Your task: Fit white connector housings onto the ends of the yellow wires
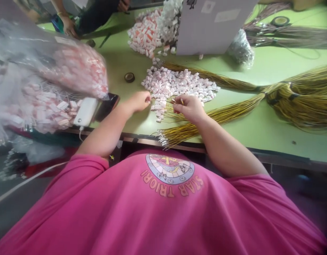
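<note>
My left hand is closed in a pinch at the near edge of a pile of small white-and-pink plastic connectors; it seems to hold one small piece. My right hand is closed on thin yellow wires, fingers pinched at their tips. It rests on a long bundle of yellow wires that runs across the green table, metal ends fanned out at the near edge.
Clear bags of pink-white connectors lie left, beside a white power bank and a dark phone. A tape roll, a second connector heap, a white box and more wire bundles lie farther back. Another person's hand is at the far left.
</note>
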Demonstrator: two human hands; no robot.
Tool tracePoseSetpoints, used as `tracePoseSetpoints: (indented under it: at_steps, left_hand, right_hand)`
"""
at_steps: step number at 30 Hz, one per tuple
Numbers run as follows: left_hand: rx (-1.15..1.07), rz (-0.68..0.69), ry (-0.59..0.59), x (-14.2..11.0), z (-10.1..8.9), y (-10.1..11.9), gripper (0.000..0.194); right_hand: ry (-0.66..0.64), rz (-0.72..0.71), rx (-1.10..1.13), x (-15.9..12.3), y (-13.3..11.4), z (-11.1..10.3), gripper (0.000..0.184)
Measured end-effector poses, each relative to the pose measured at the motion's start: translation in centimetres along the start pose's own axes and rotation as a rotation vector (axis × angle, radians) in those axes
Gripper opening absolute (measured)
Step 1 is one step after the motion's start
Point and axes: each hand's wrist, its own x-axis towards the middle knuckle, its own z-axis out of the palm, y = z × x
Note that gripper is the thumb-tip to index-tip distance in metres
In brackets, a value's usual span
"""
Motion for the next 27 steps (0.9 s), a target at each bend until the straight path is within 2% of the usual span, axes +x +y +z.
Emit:
tracePoseSetpoints:
  at_steps: [2, 5, 8, 12, 15, 20, 27]
  left_hand:
    - [-0.113, -0.016, 0.043, -0.2, -0.5, 0.8, 0.020]
    - [-0.415, 0.018, 0.041, -0.5, -0.6, 2.7, 0.023]
    - [-0.734, -0.045, -0.041, -0.6, 0.6, 4.6, 0.015]
    - [-0.997, -0.142, -0.154, -0.6, 2.6, 5.8, 0.016]
    - [-1.126, -0.158, -0.181, -0.8, 3.5, 5.9, 0.018]
    - [-1.252, -0.208, -0.255, -1.2, 3.7, 6.3, 0.018]
    - [-1.347, -0.288, -0.201, -1.0, 3.7, 6.3, 0.014]
  right_hand:
    - [0.018, -0.014, -0.050, 0.0, -0.1, 0.1, 0.015]
    - [0.103, -0.020, -0.096, 0.0, -0.2, 0.2, 0.008]
    - [0.140, 0.042, -0.021, 0.1, -0.2, 0.2, 0.007]
    - [0.117, 0.059, 0.072, 0.3, 0.1, 0.0, 0.008]
    - [0.109, 0.062, 0.091, 0.4, 0.3, -0.1, 0.009]
    - [0.119, 0.089, 0.026, 0.2, -0.2, -0.1, 0.013]
    - [0.198, 0.042, -0.170, -0.1, -0.7, 0.0, 0.015]
